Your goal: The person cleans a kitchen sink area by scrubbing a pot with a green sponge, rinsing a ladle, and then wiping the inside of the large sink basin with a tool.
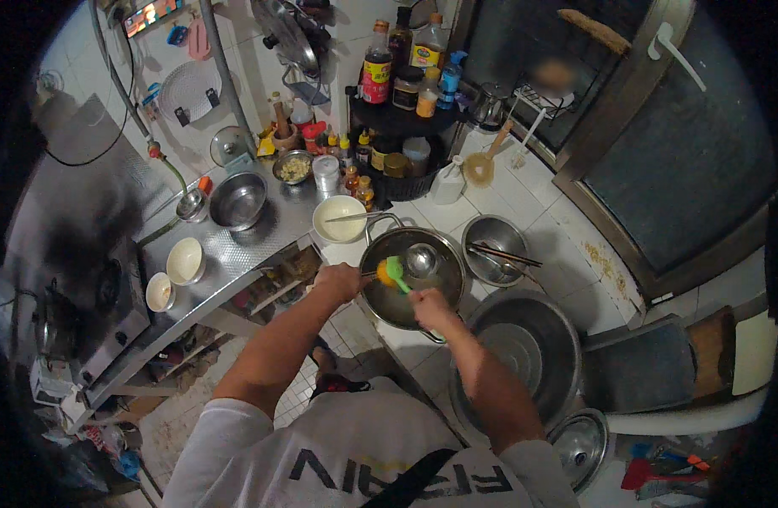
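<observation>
A wide metal pot (414, 311) with loop handles stands on the white tiled counter before me. My right hand (432, 309) grips a green-handled utensil (396, 274), its green head over the left part of the pot. Against that head lies something orange-yellow (384, 274); what it is I cannot tell. At the pot's left rim, my left hand (339, 282) is closed around a thin handle that reaches toward the orange-yellow thing. A small round metal bowl or ladle head (421, 260) shows inside the pot, farther back.
Behind the pot stands a white bowl (339, 230) with a utensil across it. To the right are a metal bowl (484, 228) with chopsticks and a large metal basin (563, 355). A black rack (408, 187) holds bottles and jars. A metal-topped counter (262, 232) runs left.
</observation>
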The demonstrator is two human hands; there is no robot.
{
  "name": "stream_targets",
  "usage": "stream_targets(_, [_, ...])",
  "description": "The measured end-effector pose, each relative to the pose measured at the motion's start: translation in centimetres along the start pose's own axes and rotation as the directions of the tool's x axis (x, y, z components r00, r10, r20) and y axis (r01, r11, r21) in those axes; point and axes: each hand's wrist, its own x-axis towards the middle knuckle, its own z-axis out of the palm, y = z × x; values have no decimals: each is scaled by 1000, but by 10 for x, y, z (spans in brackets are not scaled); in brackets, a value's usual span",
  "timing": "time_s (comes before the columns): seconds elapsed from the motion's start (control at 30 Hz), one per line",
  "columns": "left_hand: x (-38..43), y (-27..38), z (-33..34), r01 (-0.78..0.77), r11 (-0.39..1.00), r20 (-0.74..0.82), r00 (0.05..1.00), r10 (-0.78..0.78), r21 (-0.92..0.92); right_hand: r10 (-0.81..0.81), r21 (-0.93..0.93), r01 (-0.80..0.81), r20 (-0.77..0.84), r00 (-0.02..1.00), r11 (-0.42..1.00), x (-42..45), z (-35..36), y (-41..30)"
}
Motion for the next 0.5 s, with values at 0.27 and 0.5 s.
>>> stream_targets(0.27, [7,19,-5,-10,1000,66,998,11,-29,-219,-216,172,-216,952,961,1,-13,27])
stream_targets(0.5, [9,0,21,26,999,-15,1000,-27,-23,1,-465,-146,-297,955,873,13,-63,-12])
